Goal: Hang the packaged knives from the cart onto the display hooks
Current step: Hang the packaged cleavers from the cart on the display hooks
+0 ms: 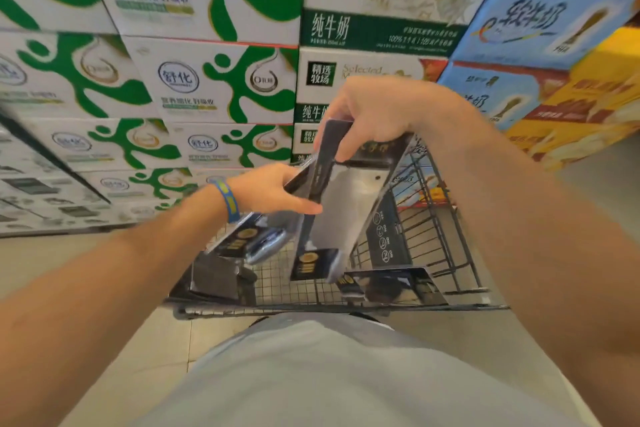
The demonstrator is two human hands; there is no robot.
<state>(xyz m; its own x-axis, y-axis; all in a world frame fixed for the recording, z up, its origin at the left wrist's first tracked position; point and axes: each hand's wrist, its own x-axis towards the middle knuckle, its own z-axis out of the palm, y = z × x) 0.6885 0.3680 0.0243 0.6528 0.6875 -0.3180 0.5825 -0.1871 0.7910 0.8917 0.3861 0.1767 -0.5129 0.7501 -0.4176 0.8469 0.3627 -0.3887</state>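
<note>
**Both hands on one knife pack above the cart**

The packaged knife (pixel 332 211) hung over the wire cart (pixel 436 218) at the centre of the view. Its long axis ran nearly upright, from a top end toward 12 o'clock to a bottom end toward 6 o'clock, leaning slightly left at the bottom. A broad silvery blade showed through the front. The black label with a gold round emblem sat at the lower end, but its writing was too blurred to read.

The right hand (pixel 374 114) curled over the pack's top end, fingers wrapped down its front. The left hand (pixel 273 189), with a blue-and-yellow wristband (pixel 228 199), pinched the pack's left edge from 9 o'clock, thumb on top. It may instead have been gripping a second dark pack pressed against the first, since motion blur hid the seam.

More knife packs (pixel 384 282) lay flat in the cart's basket toward 6 o'clock, with the same gold-on-black labels.

Stacked cartons filled the background (all milk, by the print). Green-and-white cartons (pixel 207 80) at 10 o'clock read "舒化". Dark-green cartons (pixel 374 31) at 12 o'clock read "精选牧场", "Selected Meadow" and "纯牛奶". Blue cartons (pixel 554 10) stood at 2 o'clock.
</note>
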